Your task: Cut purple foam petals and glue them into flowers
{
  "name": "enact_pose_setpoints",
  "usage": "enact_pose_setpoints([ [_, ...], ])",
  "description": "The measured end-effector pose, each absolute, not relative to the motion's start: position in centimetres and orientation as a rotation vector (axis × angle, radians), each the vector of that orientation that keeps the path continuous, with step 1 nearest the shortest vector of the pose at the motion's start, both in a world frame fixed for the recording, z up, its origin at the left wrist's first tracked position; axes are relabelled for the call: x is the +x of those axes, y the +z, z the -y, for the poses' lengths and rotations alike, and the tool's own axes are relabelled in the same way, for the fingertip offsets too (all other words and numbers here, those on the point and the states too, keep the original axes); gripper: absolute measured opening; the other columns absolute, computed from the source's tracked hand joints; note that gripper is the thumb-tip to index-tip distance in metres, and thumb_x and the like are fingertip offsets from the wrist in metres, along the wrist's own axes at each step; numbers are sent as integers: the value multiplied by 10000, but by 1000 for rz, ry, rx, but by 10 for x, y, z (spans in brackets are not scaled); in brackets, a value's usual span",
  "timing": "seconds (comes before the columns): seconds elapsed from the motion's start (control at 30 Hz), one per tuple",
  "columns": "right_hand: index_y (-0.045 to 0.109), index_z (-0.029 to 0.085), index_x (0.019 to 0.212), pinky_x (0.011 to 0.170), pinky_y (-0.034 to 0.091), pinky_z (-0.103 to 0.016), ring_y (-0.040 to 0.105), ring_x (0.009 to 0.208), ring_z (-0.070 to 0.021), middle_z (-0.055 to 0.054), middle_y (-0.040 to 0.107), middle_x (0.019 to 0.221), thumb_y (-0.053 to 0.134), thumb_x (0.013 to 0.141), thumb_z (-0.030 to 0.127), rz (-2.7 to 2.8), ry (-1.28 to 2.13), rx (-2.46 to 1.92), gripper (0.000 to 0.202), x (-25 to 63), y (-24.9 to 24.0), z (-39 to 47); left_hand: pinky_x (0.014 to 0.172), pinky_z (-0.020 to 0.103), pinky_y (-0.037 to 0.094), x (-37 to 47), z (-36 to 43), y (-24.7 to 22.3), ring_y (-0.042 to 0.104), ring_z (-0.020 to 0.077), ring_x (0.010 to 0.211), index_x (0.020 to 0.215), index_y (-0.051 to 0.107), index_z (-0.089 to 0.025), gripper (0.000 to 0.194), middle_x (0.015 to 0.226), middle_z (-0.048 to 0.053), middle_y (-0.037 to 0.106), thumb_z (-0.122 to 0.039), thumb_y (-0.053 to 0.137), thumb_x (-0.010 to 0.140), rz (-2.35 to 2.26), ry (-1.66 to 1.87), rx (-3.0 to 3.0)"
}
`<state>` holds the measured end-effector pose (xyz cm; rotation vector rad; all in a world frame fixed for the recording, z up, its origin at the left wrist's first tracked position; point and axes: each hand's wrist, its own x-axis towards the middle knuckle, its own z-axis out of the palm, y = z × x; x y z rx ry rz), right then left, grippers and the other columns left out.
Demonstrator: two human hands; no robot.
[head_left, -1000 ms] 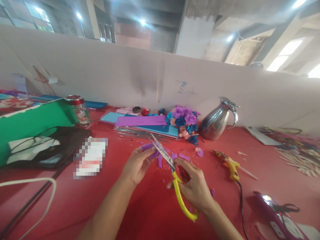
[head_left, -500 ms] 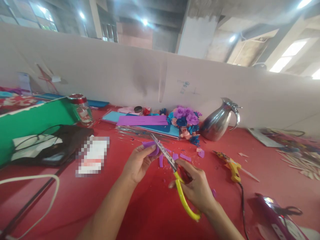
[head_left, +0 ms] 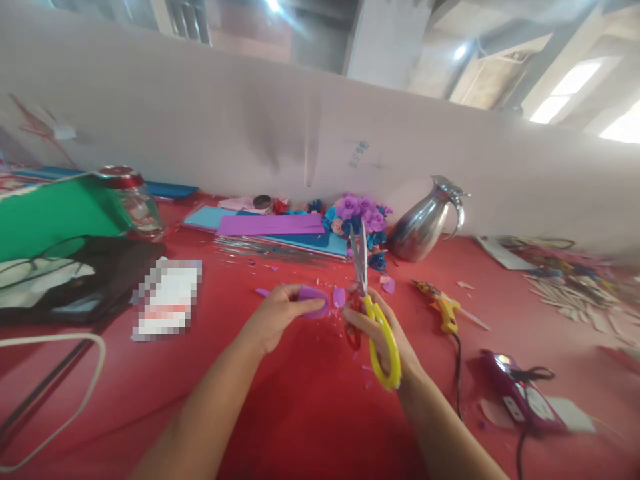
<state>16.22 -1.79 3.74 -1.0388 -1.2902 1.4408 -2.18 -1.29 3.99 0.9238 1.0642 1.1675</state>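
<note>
Within the left hand [head_left: 283,313], purple piece [head_left: 309,294] partly hidden

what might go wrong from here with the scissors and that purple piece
The scissors in the right hand have their blades parted, so a careless swing left might nick the left hand. The purple piece is pinched near its edge and might crease under the thumb. Loose purple scraps lie close by and could get mixed up with it.
</note>
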Motion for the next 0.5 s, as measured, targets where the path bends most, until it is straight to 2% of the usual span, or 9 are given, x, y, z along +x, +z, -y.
enact_pose_setpoints([
  [0.07, 500, 211, 928, 531, 462, -228, 544, 587, -114, 37, 556, 711, 720, 635, 298, 1210, 1500, -1011, 376, 158, 38, 17, 697, 256, 474, -15, 13, 38, 644, 159, 702, 765, 734, -166, 197, 764, 47, 732, -213, 795, 584, -1037, 1105, 972],
  [0.17, 486, 204, 858, 520, 462, -227, 550, 536, -107, 61, 538, 642, 700, 594, 227, 1147, 1588, -992, 341, 154, 36, 16, 668, 235, 456, -9, 13, 37, 636, 151, 711, 835, 720, -179, 258, 796, 37, 723, -193, 795, 588, -995, 1101, 978],
  [0.3, 479, 198, 840, 527, 464, -224, 565, 521, -101, 67, 540, 633, 670, 600, 208, 1127, 1607, -998, 307, 154, 36, 15, 651, 223, 443, -8, 13, 40, 622, 138, 701, 881, 697, -194, 314, 770, 23, 702, -189, 798, 583, -1024, 1116, 964],
  [0.43, 498, 194, 915, 534, 465, -231, 556, 536, -100, 65, 534, 656, 669, 637, 251, 1148, 1548, -1013, 332, 157, 39, 16, 683, 260, 468, -12, 15, 43, 632, 158, 728, 1005, 654, -202, 469, 760, 22, 693, -182, 807, 562, -1035, 1031, 992],
  [0.5, 503, 191, 895, 521, 447, -219, 523, 530, -90, 67, 520, 645, 686, 628, 248, 1174, 1534, -1016, 329, 156, 40, 16, 688, 280, 483, -13, 15, 44, 636, 168, 729, 1064, 634, -202, 530, 754, 24, 689, -178, 806, 563, -1002, 985, 1020],
])
